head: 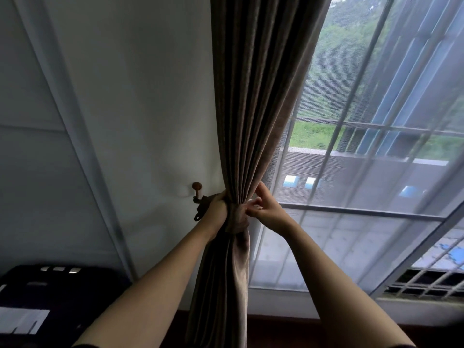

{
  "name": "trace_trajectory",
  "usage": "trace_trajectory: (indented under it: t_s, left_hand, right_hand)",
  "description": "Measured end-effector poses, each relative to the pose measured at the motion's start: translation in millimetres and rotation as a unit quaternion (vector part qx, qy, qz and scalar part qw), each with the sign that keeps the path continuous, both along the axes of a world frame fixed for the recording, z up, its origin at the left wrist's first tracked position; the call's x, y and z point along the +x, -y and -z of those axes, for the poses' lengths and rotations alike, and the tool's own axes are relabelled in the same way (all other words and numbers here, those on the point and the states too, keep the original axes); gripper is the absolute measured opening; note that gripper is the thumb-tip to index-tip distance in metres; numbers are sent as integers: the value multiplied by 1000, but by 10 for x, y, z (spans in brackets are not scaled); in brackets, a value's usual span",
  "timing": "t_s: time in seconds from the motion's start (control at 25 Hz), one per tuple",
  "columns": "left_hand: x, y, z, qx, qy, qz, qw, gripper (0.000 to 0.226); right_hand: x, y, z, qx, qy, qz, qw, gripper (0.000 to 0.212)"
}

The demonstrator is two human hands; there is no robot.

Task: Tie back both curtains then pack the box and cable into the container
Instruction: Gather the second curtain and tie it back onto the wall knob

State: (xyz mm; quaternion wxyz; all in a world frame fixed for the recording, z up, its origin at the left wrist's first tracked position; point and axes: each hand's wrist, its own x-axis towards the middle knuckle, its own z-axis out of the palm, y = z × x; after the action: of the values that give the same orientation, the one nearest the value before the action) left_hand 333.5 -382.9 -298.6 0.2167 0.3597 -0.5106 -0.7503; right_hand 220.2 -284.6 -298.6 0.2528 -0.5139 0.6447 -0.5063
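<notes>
A brown curtain (253,101) hangs gathered into a tight bunch beside the window. My left hand (218,209) grips the bunch from its left side, with the fingers wrapped round the fabric. A dark tieback (200,209) runs from a wooden wall hook (197,188) to that hand. My right hand (263,209) touches the right side of the bunch and pinches something there with thumb and fingertips. Whether that is fabric or the tieback end is hidden. The box, cable and container are out of view.
A white sheer curtain (351,234) covers the window (376,121) to the right. The white wall (140,96) lies left of the curtain. A dark object (50,297) with light paper on it sits at the lower left. A dark floor strip shows at the bottom.
</notes>
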Motion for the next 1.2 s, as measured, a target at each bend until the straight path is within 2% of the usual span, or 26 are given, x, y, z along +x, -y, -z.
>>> trace_trajectory:
  t_s: [0.16,0.24,0.32,0.44,0.52,0.6,0.72,0.84,0.96,1.08,1.2]
  left_hand:
    - [77,-102,11,-26,-49,-6,998,43]
    - [100,-111,61,-90,-72,-7,993,46]
    - [122,-104,87,-154,-71,-3,985,35]
    - [160,-99,88,-207,-57,-15,976,26]
    - [173,-110,72,-218,-50,-16,974,26]
    - [166,-123,50,-209,-51,-10,976,26]
    - [159,-122,48,-218,-29,7,976,25]
    - [164,-100,52,-168,-37,7,985,25]
    - [245,-87,0,-160,-41,8,986,27]
    - [341,-25,-103,-161,-36,13,986,35]
    - [387,64,-270,-127,-25,43,991,28]
  right_hand:
    - [-71,12,-171,38,-125,10,991,54]
    - [-112,10,-226,58,-199,8,978,45]
    - [-173,34,-212,93,-252,17,963,37]
    - [-220,50,-116,153,-297,66,940,43]
    - [-182,38,-56,115,-313,79,939,46]
    - [-195,39,5,72,-277,61,956,45]
    - [-193,19,45,90,-100,41,990,45]
    - [-161,-7,15,98,19,48,994,41]
    - [-142,23,-82,129,64,2,990,59]
    - [-129,107,-149,131,55,-22,990,73]
    - [-100,144,-195,138,79,-43,986,62]
